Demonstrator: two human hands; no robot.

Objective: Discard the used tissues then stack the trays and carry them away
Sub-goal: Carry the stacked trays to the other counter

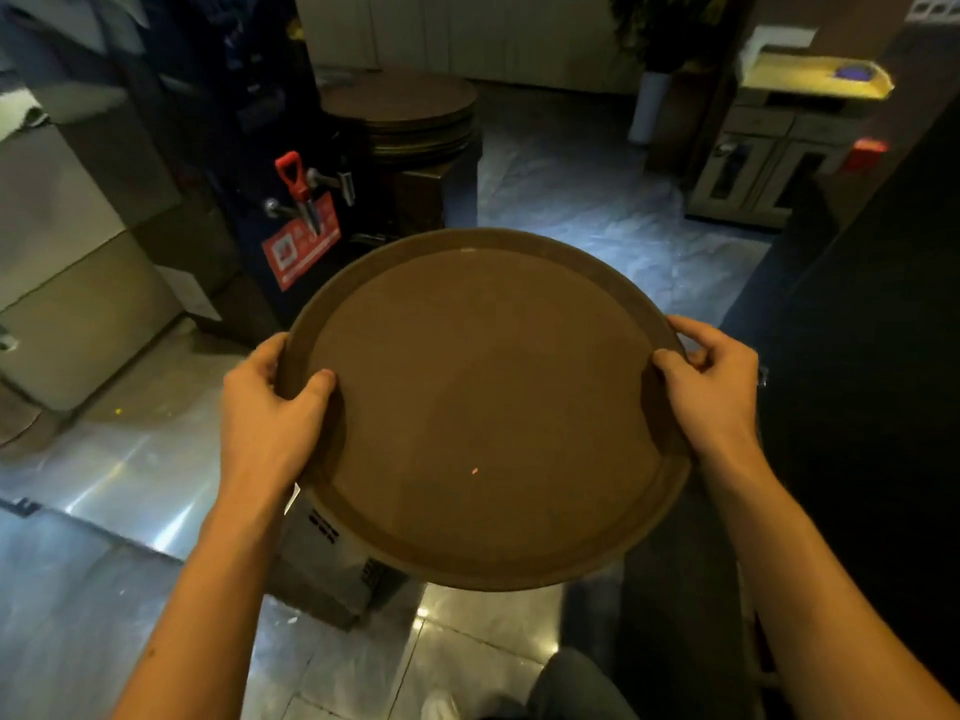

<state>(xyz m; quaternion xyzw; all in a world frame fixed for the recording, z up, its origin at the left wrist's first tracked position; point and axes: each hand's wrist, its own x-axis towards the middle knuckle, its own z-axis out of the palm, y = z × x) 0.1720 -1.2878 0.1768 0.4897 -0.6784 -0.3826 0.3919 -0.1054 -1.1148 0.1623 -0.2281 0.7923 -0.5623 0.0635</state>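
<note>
A round brown tray (483, 407) fills the middle of the head view, held level in front of me above the floor. My left hand (270, 407) grips its left rim with the thumb on top. On the right rim my right hand (711, 387) holds on the same way. The tray's surface is bare except for a tiny pale speck near its centre. I cannot tell whether more trays lie underneath it. No tissues are in sight.
A stack of similar round trays (400, 114) rests on a dark stand ahead. A dark machine with a red handle (293, 174) and red sign stands at left. Cardboard boxes (62, 283) sit far left, a cabinet (763, 163) at back right, glossy tiled floor between.
</note>
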